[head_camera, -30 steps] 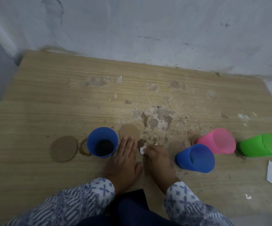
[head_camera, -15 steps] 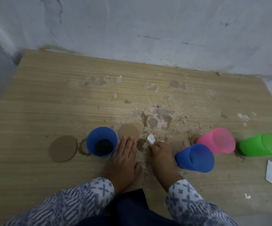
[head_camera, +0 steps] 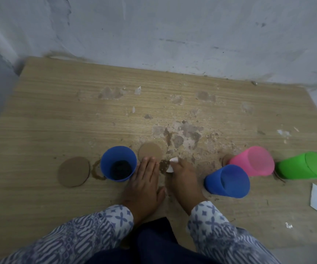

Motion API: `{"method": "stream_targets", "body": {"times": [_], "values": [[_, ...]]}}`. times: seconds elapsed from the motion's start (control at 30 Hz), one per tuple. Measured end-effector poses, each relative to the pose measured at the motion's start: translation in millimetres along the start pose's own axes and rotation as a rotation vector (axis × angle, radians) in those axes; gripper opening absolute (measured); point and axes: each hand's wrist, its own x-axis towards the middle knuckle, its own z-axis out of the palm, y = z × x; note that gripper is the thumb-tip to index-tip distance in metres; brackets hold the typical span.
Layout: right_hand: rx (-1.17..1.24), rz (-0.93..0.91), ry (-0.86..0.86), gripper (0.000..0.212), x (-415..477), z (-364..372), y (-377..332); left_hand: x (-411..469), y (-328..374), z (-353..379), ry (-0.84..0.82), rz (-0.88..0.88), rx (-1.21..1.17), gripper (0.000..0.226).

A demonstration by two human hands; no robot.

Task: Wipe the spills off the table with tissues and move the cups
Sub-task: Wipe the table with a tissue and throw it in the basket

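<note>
Cups x4: 2 blue (head_camera: 118,162) (head_camera: 227,181), pink (head_camera: 253,161), green (head_camera: 302,165); R hand (head_camera: 182,178) holds 1 tissue (head_camera: 174,159).

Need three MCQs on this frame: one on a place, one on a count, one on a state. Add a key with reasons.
1. Where is the upright blue cup?
A) far back
B) just left of the left hand
C) far right

2. How many cups lie tipped?
A) one
B) two
C) three

3. What is the right hand doing?
A) pinching a tissue
B) lifting a cup
C) resting flat, empty

Key:
1 B: it stands beside that hand's fingers.
2 C: the tipped blue cup, pink cup and green cup lie on their sides.
3 A: white tissue shows at its fingertips, by the spill.
</note>
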Motion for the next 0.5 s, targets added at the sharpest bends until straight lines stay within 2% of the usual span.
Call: {"method": "stream_targets", "body": {"times": [0.1, 0.2, 0.23, 0.33, 0.4, 0.5], "values": [[0.024, -0.110, -0.068, 0.020, -19.0, -0.1, 2.1, 0.0, 0.7, -1.5, 0.007, 0.003, 0.002, 0.067], [0.091, -0.027, -0.051, 0.009, -12.7, -9.1, 10.3, 0.5, 1.3, -1.8, 0.016, 0.004, 0.004, 0.067], [0.082, 0.023, -0.013, 0.012, -3.8, -9.7, 12.2, 1.3, 0.8, -1.3, 0.012, 0.003, 0.002, 0.067], [0.031, 0.094, 0.014, 0.038, 15.4, -6.0, 8.0, 0.2, -0.1, 0.2, -0.012, 0.000, 0.007, 0.068], [0.020, 0.045, -0.015, 0.039, 14.9, -2.7, -2.3, -0.5, -0.4, -0.5, -0.027, -0.002, -0.002, 0.066], [0.083, -0.123, -0.044, 0.020, -5.6, -1.6, -13.4, -0.4, -0.2, -3.3, -0.041, -0.010, -0.032, 0.065]]}}
